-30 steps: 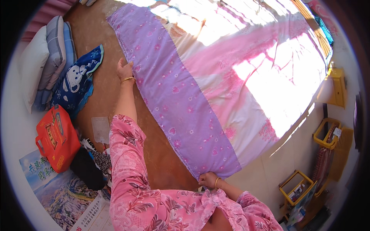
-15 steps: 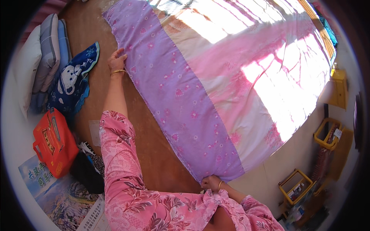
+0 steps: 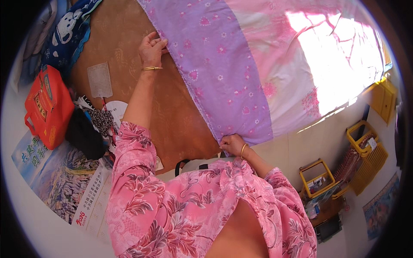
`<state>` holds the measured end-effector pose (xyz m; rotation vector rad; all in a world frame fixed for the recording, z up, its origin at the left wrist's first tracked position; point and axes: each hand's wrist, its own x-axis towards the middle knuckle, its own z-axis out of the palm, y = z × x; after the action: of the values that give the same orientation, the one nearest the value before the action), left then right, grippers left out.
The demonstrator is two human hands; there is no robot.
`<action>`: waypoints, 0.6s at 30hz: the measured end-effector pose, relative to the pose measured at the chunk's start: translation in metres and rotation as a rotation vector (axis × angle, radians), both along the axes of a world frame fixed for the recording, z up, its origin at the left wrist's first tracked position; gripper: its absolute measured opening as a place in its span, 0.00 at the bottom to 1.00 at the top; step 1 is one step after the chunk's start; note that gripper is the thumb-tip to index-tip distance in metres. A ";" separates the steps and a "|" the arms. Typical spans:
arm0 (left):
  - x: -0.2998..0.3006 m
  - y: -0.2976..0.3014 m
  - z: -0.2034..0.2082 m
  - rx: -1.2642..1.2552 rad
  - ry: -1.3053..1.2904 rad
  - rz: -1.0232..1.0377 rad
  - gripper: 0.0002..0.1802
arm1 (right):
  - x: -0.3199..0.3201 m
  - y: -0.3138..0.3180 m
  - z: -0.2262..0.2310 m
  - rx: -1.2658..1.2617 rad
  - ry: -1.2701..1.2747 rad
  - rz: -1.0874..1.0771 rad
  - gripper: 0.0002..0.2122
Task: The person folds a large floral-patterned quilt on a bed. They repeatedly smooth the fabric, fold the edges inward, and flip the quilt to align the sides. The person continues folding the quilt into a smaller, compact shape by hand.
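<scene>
The purple-and-pink quilt [image 3: 223,64] lies spread on the brown mat [image 3: 176,124]. The right hand [image 3: 232,145] clenches the quilt's near corner; the left hand [image 3: 152,50] is at its left edge, though whether those fingers grip I cannot tell. Left of the quilt lie a flyswatter [image 3: 100,79] and red bag [image 3: 62,103].

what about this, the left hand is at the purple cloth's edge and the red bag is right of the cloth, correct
The side is wrong: the head view shows the red bag left of the purple cloth. The left hand is at its edge.
</scene>
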<state>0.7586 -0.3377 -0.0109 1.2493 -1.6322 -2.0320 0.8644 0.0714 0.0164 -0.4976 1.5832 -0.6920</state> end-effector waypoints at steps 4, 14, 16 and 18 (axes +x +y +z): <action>0.065 0.075 0.012 -0.123 -0.058 -0.168 0.19 | 0.010 0.004 0.011 -0.098 0.223 0.074 0.05; 0.118 0.154 0.037 0.244 -0.343 -0.242 0.11 | 0.023 0.008 0.014 -0.131 0.351 0.034 0.05; 0.115 0.160 0.036 0.237 -0.369 -0.303 0.07 | 0.026 0.012 0.016 -0.112 0.385 0.035 0.05; 0.118 0.163 0.033 0.131 -0.380 -0.451 0.07 | 0.027 0.013 0.017 -0.090 0.387 0.036 0.06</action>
<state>0.8766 -0.1750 0.0223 1.4952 -2.1473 -2.2919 0.8910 0.0847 0.0337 -0.7595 1.9032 -0.6688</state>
